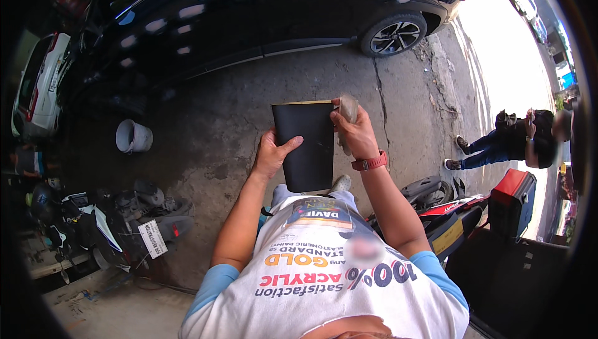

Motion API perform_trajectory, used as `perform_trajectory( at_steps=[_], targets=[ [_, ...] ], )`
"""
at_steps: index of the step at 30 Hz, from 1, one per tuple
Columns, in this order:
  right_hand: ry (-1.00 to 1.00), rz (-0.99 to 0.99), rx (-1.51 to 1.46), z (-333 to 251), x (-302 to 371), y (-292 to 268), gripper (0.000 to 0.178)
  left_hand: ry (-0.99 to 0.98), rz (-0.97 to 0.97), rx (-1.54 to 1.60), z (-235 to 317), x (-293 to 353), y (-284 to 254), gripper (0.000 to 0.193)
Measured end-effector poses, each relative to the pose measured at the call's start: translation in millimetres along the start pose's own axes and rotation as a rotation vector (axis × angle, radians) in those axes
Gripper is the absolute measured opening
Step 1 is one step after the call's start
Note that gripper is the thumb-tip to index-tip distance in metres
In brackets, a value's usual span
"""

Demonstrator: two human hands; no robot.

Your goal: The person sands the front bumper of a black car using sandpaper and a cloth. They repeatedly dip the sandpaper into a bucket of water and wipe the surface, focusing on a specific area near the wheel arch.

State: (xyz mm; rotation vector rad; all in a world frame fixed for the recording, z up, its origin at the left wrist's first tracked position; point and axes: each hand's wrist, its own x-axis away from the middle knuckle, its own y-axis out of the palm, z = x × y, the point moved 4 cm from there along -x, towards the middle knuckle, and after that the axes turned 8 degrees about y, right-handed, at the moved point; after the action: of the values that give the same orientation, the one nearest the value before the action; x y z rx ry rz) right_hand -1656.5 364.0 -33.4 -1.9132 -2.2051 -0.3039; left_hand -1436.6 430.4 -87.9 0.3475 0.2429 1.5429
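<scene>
A black rectangular sheet [306,152], which looks like sandpaper, is held upright before my body, bowed slightly and with a yellowish top edge. My left hand [274,154] grips its left side, thumb lying across the dark face and fingers behind. At the upper right corner, my right hand [357,130] pinches the same sheet. A pale, smeared object [349,110] sits along the fingers of this hand; its kind cannot be made out. A red watch [370,163] circles my right wrist.
A dark car [249,21] stands ahead on the concrete floor [237,102]. To the left are a white bucket [134,136], a parked motorcycle [118,230] and a white car [42,84]. Another motorcycle [448,217] with a box [512,205] and a standing person [517,140] are at right.
</scene>
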Motion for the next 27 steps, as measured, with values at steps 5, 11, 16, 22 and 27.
perform_trajectory(
  at_steps=[5, 11, 16, 22, 27],
  targets=[
    [-0.043, 0.042, 0.021, -3, 0, -2, 0.029, 0.029, -0.018, 0.001, -1, 5, 9, 0.037],
    [-0.021, -0.038, -0.106, 8, -4, -6, 0.027, 0.049, -0.084, -0.040, -1, 8, 8, 0.042],
    [0.043, -0.051, -0.083, 4, 4, -6, 0.030, 0.046, -0.105, -0.058, 10, 13, 10, 0.045],
    [0.007, -0.060, -0.004, 8, 3, -8, 0.030, 0.110, -0.066, 0.038, 30, -2, -2, 0.031],
    [-0.010, -0.066, 0.018, 3, 7, -5, 0.028, 0.132, -0.030, -0.013, 30, -6, -9, 0.020]
  ],
)
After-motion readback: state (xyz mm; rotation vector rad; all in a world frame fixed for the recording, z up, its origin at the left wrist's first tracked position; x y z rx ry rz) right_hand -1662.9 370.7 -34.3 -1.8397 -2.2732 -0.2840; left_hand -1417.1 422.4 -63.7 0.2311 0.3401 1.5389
